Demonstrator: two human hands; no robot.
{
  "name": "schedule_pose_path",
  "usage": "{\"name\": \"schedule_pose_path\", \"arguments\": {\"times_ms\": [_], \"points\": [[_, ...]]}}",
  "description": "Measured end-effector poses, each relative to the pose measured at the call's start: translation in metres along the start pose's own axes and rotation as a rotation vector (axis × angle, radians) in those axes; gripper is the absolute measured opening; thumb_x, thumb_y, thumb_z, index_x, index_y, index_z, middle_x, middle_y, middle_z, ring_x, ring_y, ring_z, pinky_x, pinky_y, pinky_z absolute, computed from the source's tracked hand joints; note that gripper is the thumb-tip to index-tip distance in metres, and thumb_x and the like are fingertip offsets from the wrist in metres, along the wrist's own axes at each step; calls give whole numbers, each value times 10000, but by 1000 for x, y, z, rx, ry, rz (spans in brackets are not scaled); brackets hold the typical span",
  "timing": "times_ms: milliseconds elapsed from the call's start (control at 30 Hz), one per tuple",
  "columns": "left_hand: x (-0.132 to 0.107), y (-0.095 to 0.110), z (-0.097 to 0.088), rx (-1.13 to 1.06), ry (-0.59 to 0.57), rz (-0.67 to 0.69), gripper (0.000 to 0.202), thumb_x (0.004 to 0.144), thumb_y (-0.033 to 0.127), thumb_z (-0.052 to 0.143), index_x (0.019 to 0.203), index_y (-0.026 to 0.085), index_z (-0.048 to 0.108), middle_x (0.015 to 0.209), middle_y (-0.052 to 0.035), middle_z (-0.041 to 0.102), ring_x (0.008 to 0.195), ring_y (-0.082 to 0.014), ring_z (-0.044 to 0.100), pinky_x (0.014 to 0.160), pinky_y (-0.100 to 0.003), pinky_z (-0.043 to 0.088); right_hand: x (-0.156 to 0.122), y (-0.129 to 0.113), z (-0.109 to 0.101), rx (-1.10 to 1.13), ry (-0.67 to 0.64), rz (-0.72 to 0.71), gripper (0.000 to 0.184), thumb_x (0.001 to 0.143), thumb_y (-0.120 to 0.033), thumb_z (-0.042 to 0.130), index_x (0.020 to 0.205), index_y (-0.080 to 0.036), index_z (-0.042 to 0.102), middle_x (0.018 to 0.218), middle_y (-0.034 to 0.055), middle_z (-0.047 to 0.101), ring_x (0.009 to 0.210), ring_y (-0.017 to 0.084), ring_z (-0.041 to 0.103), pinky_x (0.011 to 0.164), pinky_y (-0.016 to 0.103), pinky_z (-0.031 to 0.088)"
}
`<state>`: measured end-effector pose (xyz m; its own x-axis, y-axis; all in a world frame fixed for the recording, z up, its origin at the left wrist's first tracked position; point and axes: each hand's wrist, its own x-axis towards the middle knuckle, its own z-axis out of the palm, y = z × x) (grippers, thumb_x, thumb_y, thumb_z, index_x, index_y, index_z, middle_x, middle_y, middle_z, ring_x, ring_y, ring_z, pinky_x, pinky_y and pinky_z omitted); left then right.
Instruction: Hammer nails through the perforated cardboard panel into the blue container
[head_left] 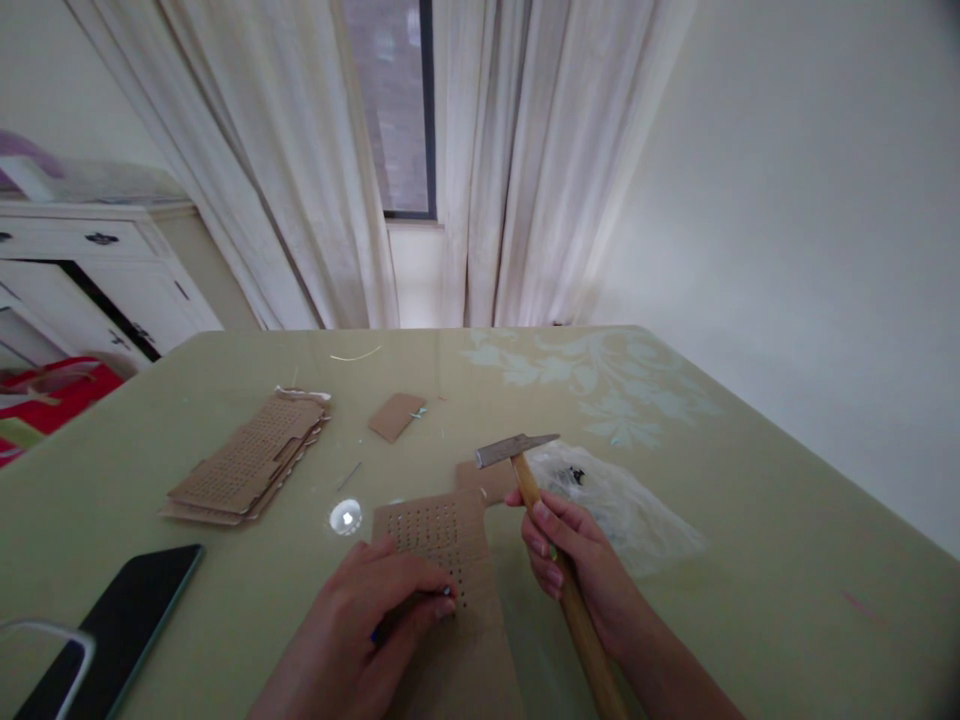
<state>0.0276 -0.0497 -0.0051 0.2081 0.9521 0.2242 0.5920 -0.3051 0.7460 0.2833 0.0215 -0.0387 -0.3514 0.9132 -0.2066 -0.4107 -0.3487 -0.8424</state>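
My right hand [566,545] is wrapped round the wooden handle of a hammer [525,470]. The hammer's metal head is raised above the table, to the right of a strip of brown cardboard [480,640]. Rows of small punched holes cover the far part of that cardboard. My left hand [382,610] rests over the strip, thumb and fingers pinched on a small, thin dark item [447,591] close to the last holes. Most of that item is hidden by the fingers, and its kind cannot be told; a bit of blue shows under the palm.
Left lies a stack of perforated cardboard pieces [247,460]; at front left, a dark tablet [112,630] with a white cable [86,650]. A small shiny round dish [346,516], a needle-like piece [349,475], a cardboard square [394,416] and a clear plastic bag [615,510] surround my hands.
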Motion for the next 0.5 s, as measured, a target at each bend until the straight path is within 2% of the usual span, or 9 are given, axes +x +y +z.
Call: {"name": "schedule_pose_path", "arguments": {"times_ms": [367, 500], "points": [[-1, -2, 3, 59, -8, 134, 157, 1089, 273, 655, 1008, 336, 774, 920, 64, 823, 848, -178, 714, 809, -277, 522, -1, 1, -3, -49, -14, -11, 435, 914, -575, 879, 1051, -184, 747, 686, -82, 512, 432, 40, 342, 379, 155, 348], [-2, 0, 3, 77, -10, 174, 141, 1086, 264, 656, 1042, 354, 756, 920, 87, 815, 841, -171, 709, 806, -273, 526, -8, -9, -3, -117, -43, -55, 449, 942, -590, 842, 1095, -178, 749, 678, -76, 524, 428, 48, 353, 392, 175, 337]]}}
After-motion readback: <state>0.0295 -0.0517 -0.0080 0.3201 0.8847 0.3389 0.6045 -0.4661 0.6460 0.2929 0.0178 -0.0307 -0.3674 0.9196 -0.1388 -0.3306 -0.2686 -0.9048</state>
